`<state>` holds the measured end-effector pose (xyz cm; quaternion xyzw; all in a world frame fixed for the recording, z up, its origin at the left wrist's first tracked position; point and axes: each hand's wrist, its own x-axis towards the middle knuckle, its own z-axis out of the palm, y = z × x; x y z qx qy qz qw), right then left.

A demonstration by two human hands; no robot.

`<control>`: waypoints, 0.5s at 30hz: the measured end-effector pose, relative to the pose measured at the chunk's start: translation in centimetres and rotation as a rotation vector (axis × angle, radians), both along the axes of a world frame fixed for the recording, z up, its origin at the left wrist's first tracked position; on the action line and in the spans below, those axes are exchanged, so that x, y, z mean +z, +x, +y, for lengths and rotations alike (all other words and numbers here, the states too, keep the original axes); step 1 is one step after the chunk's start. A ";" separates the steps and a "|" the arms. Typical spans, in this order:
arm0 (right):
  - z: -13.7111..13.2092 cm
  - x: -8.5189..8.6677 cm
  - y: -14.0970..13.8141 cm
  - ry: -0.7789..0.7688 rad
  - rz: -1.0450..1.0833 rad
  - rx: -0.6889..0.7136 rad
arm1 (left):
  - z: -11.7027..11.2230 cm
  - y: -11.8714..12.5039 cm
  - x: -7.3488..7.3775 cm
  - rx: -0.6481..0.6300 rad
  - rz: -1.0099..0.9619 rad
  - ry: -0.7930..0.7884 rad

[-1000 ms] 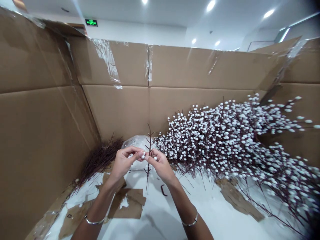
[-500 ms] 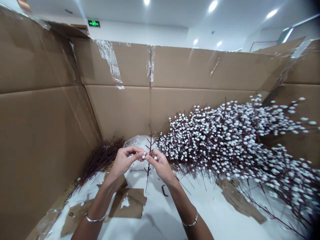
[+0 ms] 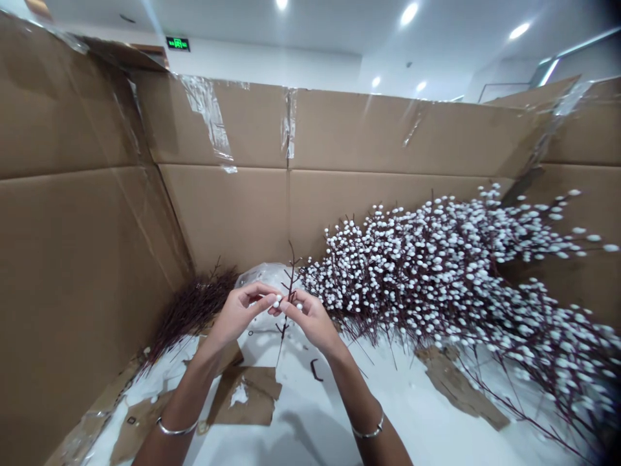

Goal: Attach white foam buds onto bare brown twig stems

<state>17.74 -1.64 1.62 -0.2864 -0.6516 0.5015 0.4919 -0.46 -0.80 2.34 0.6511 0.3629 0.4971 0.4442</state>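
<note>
My left hand (image 3: 237,312) pinches a small white bud (image 3: 277,301) between its fingertips. My right hand (image 3: 310,317) holds a thin dark red-brown twig (image 3: 291,285) upright, and its fingers partly hide the middle of the twig. One or two more white buds (image 3: 299,306) show by the right fingers. The hands almost meet at the twig. A transparent plastic bag (image 3: 257,276) lies just behind them.
A large heap of artificial pussy willow branches (image 3: 436,272) with white buds lies to the right. A bundle of bare twigs (image 3: 194,317) lies to the left. Taped cardboard walls (image 3: 291,129) surround the white floor, which has cardboard scraps (image 3: 242,396) on it.
The twig's lower end has swung slightly left. The hands keep nearly the same grip, and the whole view has shifted only a little.
</note>
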 end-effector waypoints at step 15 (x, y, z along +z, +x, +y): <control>6.0 1.6 0.2 -0.147 0.663 -0.562 | -8.5 10.8 -5.1 0.229 0.622 0.936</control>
